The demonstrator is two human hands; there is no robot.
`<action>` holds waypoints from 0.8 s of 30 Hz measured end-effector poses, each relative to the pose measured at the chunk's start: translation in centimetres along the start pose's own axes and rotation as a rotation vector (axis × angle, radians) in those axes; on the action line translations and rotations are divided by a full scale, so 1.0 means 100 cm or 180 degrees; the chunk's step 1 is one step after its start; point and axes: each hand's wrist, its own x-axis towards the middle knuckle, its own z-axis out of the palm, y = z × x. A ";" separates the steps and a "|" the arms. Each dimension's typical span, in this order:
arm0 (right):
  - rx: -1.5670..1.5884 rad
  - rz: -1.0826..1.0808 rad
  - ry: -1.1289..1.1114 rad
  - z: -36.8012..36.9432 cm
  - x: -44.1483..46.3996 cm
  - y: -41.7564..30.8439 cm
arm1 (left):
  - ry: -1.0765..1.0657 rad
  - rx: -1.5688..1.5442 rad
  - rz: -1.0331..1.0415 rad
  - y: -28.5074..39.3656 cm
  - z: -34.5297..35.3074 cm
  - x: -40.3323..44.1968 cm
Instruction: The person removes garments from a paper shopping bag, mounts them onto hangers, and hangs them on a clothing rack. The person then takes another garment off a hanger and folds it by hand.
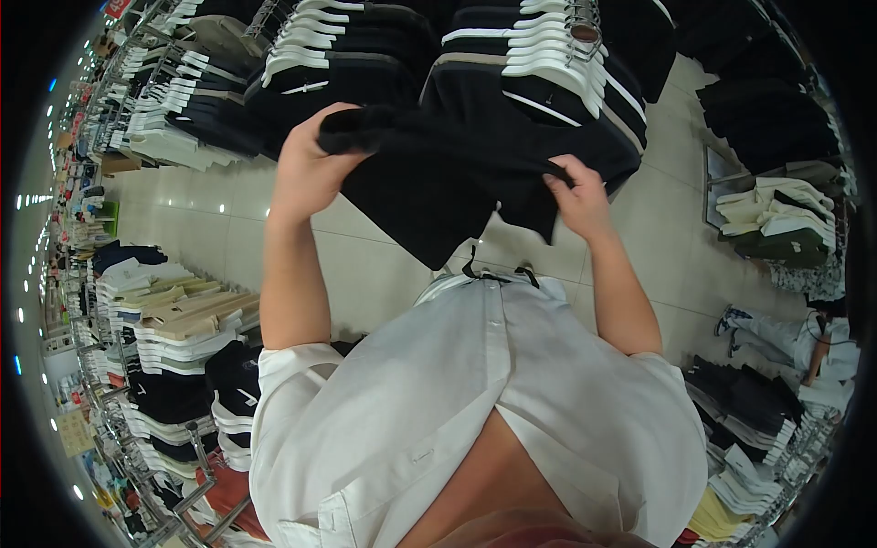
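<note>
A black garment (416,196) hangs between my two hands, in front of my waist; its folds hide what kind it is. At its left end, my left hand (315,164) is closed on the bunched cloth, thumb towards me. My right hand (582,194) pinches the garment's other end between thumb and fingers. The lower edge of the cloth hangs down in uneven points. Just beyond it, black tops on white hangers (553,64) hang in a row, partly covered by the held cloth.
Another row of dark tops on white hangers (297,55) is ahead to the left. Racks of clothes (196,310) line the left side. Folded pale garments (776,215) lie at the right. A person (795,338) is at the right edge. Tiled floor (365,265) lies below.
</note>
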 end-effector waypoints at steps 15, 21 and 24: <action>-0.0531 0.0368 0.0135 -0.029 0.017 0.001 | 0.0011 -0.0492 -0.0578 -0.032 0.015 0.006; -0.1353 0.0727 0.0854 0.011 0.014 0.029 | 0.0375 -0.1167 -0.1163 -0.055 0.059 0.007; -0.1236 0.0773 0.1091 0.032 -0.005 0.039 | 0.0471 -0.1741 -0.1541 -0.057 0.074 -0.001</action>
